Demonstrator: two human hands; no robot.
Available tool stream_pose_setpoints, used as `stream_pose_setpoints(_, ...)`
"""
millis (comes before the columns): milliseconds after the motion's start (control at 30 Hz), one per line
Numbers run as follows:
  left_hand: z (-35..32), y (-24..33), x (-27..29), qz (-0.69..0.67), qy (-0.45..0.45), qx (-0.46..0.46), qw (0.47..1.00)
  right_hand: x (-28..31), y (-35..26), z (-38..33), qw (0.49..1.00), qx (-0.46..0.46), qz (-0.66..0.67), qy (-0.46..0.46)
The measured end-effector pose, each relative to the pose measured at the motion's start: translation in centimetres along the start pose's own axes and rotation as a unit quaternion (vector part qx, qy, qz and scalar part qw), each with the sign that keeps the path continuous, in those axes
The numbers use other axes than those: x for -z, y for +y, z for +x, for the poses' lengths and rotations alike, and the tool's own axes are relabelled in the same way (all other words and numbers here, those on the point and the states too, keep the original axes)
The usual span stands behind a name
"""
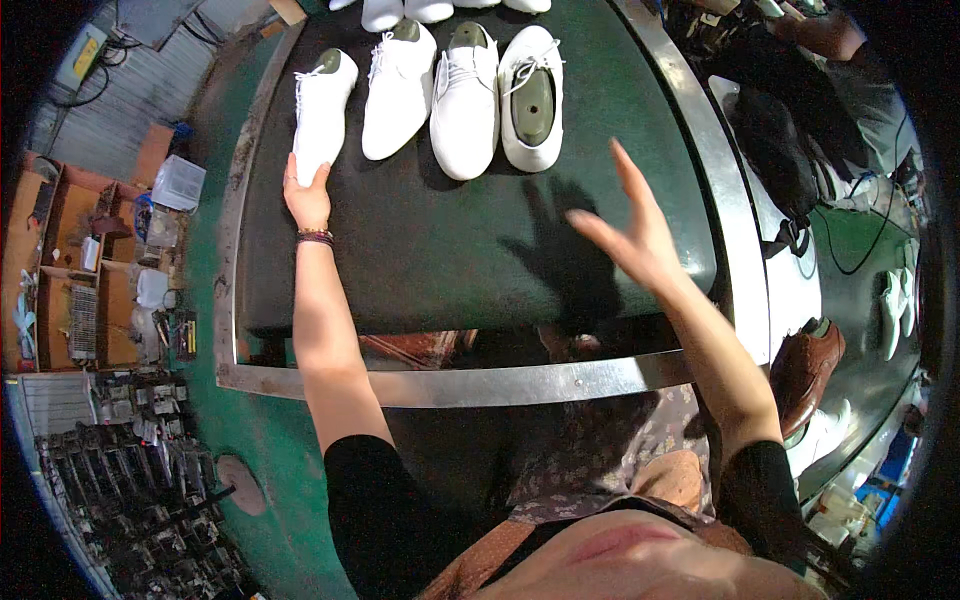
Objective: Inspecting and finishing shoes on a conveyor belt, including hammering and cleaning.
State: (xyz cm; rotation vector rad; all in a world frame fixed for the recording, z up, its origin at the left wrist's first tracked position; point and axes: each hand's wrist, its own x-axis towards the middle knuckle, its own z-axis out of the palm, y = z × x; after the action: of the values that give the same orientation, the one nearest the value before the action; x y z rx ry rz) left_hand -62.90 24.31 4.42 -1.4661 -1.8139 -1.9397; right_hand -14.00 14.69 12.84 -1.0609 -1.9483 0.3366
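Observation:
My left hand [308, 200] is closed around the toe of the leftmost white lace-up shoe [323, 110], thumb on one side and fingers on the other. Beside that shoe stand a second white shoe [398, 95], a third white shoe [465, 110] and a fourth white shoe [517, 150], toes toward me except the rightmost, whose heel faces me. A dark green shoe last [533, 108] fills the rightmost shoe, and green shows in the openings of the others. Over the belt, right of the row, my right hand [638, 238] hovers with thumb and fingers spread, holding nothing.
The dark conveyor belt [420, 250] has a metal frame [530, 385] around it. Several more white shoes [428, 10] stand farther up. On the right are a brown shoe [805, 375] and a person in dark clothing [800, 90]. Wooden shelves [100, 250] stand left.

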Motion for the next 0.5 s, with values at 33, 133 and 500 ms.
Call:
stream_pose_setpoints(33, -1.2, 1.5, -2.8, -0.023, -0.014, 0.04, 0.999, -1.5, 2.3, 2.4, 0.999, -0.041, -0.027, 0.018)
stream_pose_setpoints(133, -0.8, 0.4, -3.2, -0.072, -0.038, 0.024, 0.996, -7.8, 3.9, 8.0, 0.989, -0.003, 0.141, 0.044)
stream_pose_setpoints(500, 4.0, -3.4, -7.3, -0.018, -0.114, -0.023, 0.993, -13.8, 8.4, 18.5, 0.997, 0.008, 0.07, 0.032)
